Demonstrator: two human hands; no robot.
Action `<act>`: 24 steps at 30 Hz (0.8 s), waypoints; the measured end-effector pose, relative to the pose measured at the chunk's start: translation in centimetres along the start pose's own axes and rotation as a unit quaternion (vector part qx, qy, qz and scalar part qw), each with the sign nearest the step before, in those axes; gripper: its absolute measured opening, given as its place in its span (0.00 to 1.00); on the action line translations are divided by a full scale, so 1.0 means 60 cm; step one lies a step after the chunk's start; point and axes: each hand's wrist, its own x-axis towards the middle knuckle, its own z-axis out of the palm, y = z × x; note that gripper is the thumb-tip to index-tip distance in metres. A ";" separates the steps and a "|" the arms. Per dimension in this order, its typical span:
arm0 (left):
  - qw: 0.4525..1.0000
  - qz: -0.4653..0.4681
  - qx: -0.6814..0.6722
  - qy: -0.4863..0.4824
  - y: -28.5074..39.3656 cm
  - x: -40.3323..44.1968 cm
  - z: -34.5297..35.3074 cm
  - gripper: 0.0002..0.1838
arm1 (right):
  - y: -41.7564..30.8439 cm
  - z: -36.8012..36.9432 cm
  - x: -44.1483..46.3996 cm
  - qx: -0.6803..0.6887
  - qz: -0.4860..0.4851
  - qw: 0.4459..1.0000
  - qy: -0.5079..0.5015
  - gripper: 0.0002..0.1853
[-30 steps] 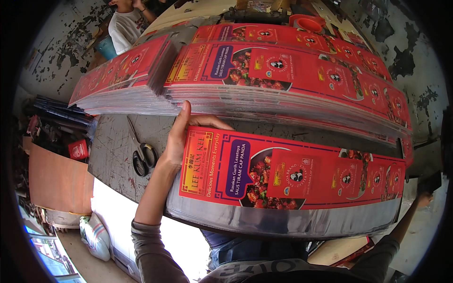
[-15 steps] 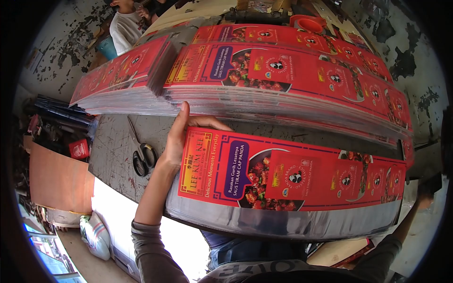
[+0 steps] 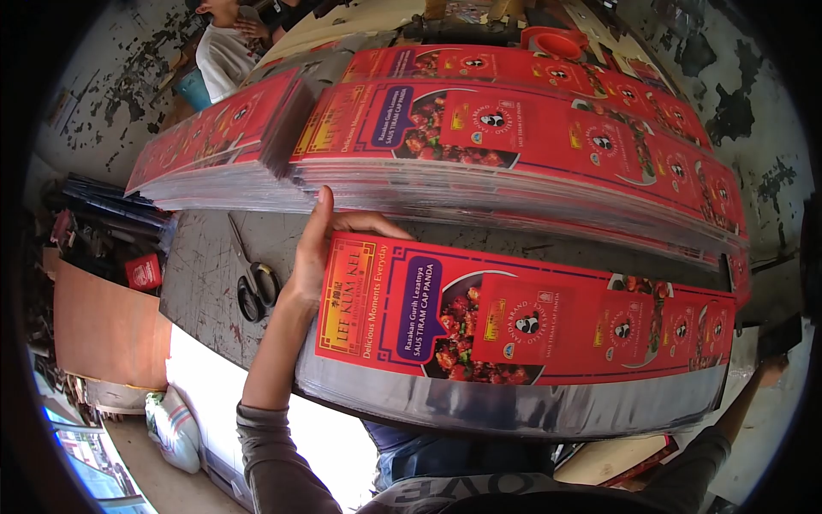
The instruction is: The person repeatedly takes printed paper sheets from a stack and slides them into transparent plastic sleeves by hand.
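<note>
My left hand (image 3: 310,257) rests at the left end of a stack of long red printed plastic sheets (image 3: 514,330). Its palm lies along the end edge, the thumb points up, and the fingers stretch behind the far edge. Clear plastic margins (image 3: 514,403) hang along the stack's near side. Out at the far right, my right hand (image 3: 773,368) is small and close to a dark object (image 3: 781,337); its fingers are too unclear to make out. Scissors with black handles (image 3: 255,287) lie on the dark, scratched table (image 3: 201,278) left of my left hand.
Beyond my left hand stand taller stacks of the same red sheets (image 3: 479,124), with another stack (image 3: 218,128) at the left. A person in a white shirt (image 3: 227,56) is at the back left. An orange-red round container (image 3: 555,41) sits at the back.
The near sheet stack and my left hand have shifted slightly left in view. The person at the back has moved a hand to the chest.
</note>
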 end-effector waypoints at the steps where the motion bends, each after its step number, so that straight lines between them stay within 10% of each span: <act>1: 1.000 0.000 0.000 0.000 0.000 0.000 0.000 0.46 | -0.002 -0.004 -0.001 0.007 -0.011 1.000 0.002 0.16; 24: 0.999 -0.007 0.016 -0.032 -0.003 0.001 -0.013 0.48 | 0.002 0.003 0.007 0.001 -0.061 0.997 0.050 0.11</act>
